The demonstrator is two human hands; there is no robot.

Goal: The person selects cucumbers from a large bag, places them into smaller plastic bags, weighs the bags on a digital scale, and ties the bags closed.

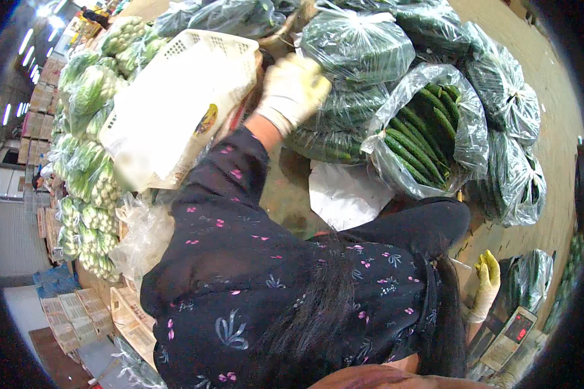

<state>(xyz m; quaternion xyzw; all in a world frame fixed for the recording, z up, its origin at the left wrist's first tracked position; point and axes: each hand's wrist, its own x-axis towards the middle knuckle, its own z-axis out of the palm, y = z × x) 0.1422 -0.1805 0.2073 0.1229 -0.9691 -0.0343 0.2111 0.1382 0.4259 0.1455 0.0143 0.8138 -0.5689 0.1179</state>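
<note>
My left hand (292, 87), in a white glove with yellowish fingers, reaches forward between a white plastic crate (175, 97) and bagged cucumbers (357, 48). Its fingers look curled in, and whatever they hold is hidden. Off to my right side is my right hand (486, 283), gloved in white and yellow, with its fingers raised and nothing seen in them. An unsealed clear bag of long green cucumbers (422, 136) stands in front of me, its mouth spread wide. Beneath it lies a white sheet (344, 194).
Tied bags of cucumbers (512, 175) stand along the right. Bundled leafy vegetables (87, 162) are stacked on the left. Loose clear plastic (146, 236) lies by my left side. A scale (509, 337) with a red-lit display sits near my right hand.
</note>
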